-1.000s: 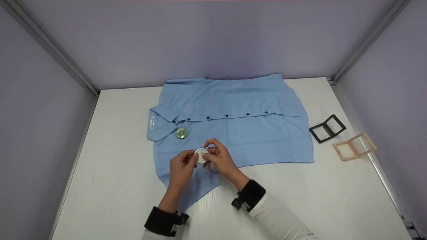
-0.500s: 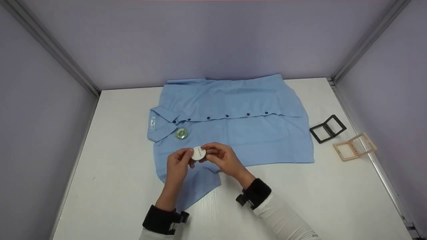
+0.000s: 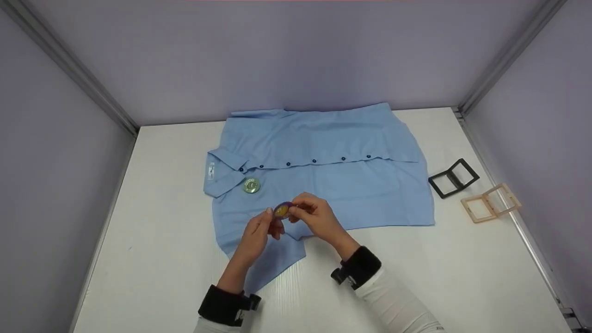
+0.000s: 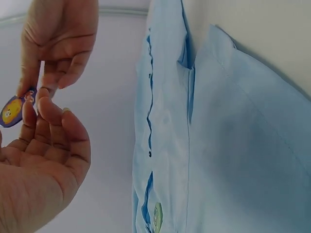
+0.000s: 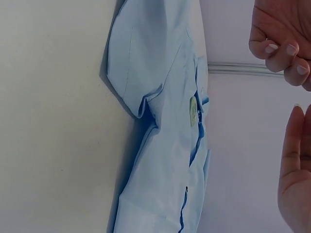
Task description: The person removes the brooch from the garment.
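A round pin badge (image 3: 282,210), purple-rimmed with a yellow figure, is tilted above the blue shirt (image 3: 370,194). My right hand (image 3: 319,219) pinches its right edge between thumb and fingers. My left hand (image 3: 256,236) has its thumb tip right at the badge's left edge, with its other fingers loosely bent below. In the left wrist view, the badge (image 4: 12,111) shows its printed face, and a left fingertip overlaps its edge. The right wrist view leaves the badge out of frame. A green round badge (image 3: 251,185) lies on the shirt just below the collar.
The short-sleeved shirt lies spread on a white table (image 3: 157,208), collar to the left and dark buttons along its middle. To the right are a black square hinged frame (image 3: 454,178) and a beige one (image 3: 491,203). Grey walls (image 3: 296,55) enclose the back and sides.
The held badge has turned from its white back to its printed face. My left fingers have loosened and spread below it, while the right hand grips its edge. The shirt and green badge stay put.
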